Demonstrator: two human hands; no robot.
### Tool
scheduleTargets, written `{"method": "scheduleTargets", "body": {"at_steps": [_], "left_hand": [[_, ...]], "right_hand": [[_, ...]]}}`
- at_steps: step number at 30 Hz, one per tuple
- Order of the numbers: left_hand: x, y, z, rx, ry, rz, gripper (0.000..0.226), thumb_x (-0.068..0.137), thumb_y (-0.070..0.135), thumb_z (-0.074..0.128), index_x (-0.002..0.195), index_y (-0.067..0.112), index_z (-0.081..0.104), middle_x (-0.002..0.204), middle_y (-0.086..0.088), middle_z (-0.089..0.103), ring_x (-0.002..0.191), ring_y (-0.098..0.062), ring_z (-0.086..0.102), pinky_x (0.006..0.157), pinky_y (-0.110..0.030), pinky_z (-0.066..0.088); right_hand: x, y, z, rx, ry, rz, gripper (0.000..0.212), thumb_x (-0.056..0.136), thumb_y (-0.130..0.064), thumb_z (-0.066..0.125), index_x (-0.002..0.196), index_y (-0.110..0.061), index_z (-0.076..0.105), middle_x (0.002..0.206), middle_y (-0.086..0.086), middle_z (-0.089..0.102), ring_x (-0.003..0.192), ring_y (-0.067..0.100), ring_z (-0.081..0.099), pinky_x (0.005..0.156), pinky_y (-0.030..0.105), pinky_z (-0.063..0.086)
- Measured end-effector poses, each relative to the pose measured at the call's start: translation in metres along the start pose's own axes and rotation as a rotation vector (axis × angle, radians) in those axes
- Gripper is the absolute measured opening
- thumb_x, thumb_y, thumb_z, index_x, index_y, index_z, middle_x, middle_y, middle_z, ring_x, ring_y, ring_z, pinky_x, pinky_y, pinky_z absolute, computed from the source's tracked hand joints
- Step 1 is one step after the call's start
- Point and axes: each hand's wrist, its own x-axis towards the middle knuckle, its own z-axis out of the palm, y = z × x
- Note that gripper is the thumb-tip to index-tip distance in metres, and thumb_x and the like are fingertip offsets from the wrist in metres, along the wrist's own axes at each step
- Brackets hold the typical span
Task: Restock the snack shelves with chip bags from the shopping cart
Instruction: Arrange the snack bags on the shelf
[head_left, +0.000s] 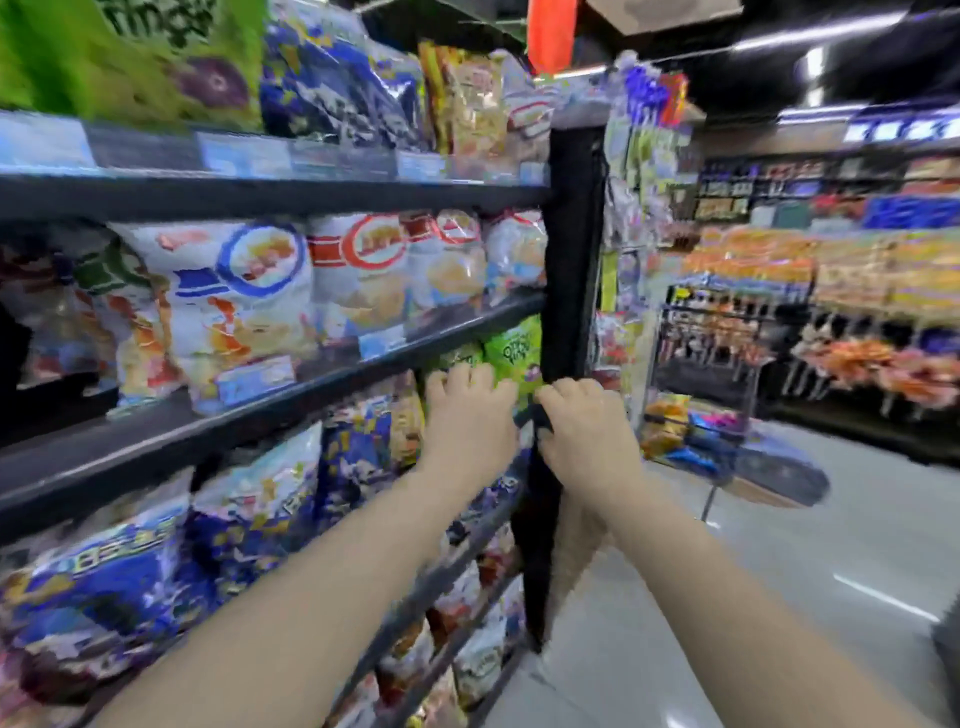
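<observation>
Both hands reach to the right end of the snack shelf (156, 441), by the black post (571, 234). The left hand (470, 415) has its fingers curled over the top of a green bag (517, 353) standing under that shelf, right against the post. The right hand (584, 431) is curled round a dark strip (540, 418) beside the post — blur hides what it is. Blue bags (358, 447) stand left of the green one, with white bags (244, 306) on the shelf above. A wire cart (706, 332) holding bags stands beyond the shelf end.
</observation>
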Motion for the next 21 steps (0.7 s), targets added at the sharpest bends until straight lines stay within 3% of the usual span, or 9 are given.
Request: {"method": "scheduleTargets", "body": {"at_steps": [2, 6, 12, 14, 17, 21], "left_hand": [[0.024, 0.057, 0.026, -0.044, 0.007, 0.05, 0.02, 0.063, 0.028, 0.063, 0.082, 0.021, 0.064, 0.085, -0.005, 0.061, 0.085, -0.031, 0.056, 0.077, -0.041, 0.037], [0.061, 0.157, 0.083, -0.112, -0.04, 0.125, 0.018, 0.066, 0.026, 0.066, 0.083, 0.02, 0.064, 0.084, -0.005, 0.059, 0.085, -0.031, 0.055, 0.076, -0.04, 0.035], [0.081, 0.276, 0.171, -0.267, -0.295, 0.179, 0.024, 0.063, 0.024, 0.073, 0.086, 0.02, 0.067, 0.082, -0.002, 0.061, 0.081, -0.029, 0.057, 0.074, -0.04, 0.044], [0.082, 0.306, 0.2, -0.298, -0.4, 0.21, 0.019, 0.07, 0.024, 0.07, 0.089, 0.02, 0.067, 0.088, -0.002, 0.06, 0.086, -0.029, 0.056, 0.077, -0.041, 0.042], [0.092, 0.34, 0.249, -0.343, -0.522, 0.249, 0.03, 0.088, 0.02, 0.051, 0.116, 0.022, 0.06, 0.116, -0.003, 0.055, 0.113, -0.029, 0.046, 0.093, -0.041, 0.031], [0.135, 0.369, 0.312, -0.4, -0.597, 0.288, 0.04, 0.092, 0.017, 0.046, 0.13, 0.026, 0.054, 0.127, -0.002, 0.05, 0.122, -0.026, 0.039, 0.101, -0.043, 0.029]], "right_hand": [[-0.014, 0.058, 0.013, -0.018, -0.044, 0.062, 0.034, 0.07, -0.016, 0.073, 0.101, -0.014, 0.061, 0.091, 0.007, 0.061, 0.084, 0.033, 0.057, 0.066, 0.039, 0.044], [-0.045, 0.159, 0.045, -0.037, -0.118, 0.197, 0.034, 0.061, -0.009, 0.076, 0.092, -0.013, 0.064, 0.085, 0.008, 0.063, 0.079, 0.034, 0.059, 0.06, 0.039, 0.045], [-0.098, 0.27, 0.105, -0.041, -0.298, 0.388, 0.031, 0.053, -0.012, 0.079, 0.08, -0.015, 0.063, 0.077, 0.005, 0.061, 0.073, 0.033, 0.06, 0.058, 0.035, 0.044], [-0.115, 0.298, 0.126, -0.049, -0.406, 0.456, 0.031, 0.064, -0.019, 0.077, 0.092, -0.016, 0.064, 0.091, 0.004, 0.063, 0.087, 0.032, 0.06, 0.069, 0.036, 0.045], [-0.131, 0.341, 0.166, -0.056, -0.5, 0.518, 0.032, 0.089, -0.025, 0.057, 0.121, -0.021, 0.054, 0.123, 0.0, 0.055, 0.117, 0.027, 0.047, 0.09, 0.034, 0.036], [-0.128, 0.394, 0.218, -0.012, -0.514, 0.675, 0.038, 0.092, -0.024, 0.053, 0.129, -0.023, 0.049, 0.131, -0.001, 0.051, 0.122, 0.024, 0.043, 0.095, 0.035, 0.034]]}}
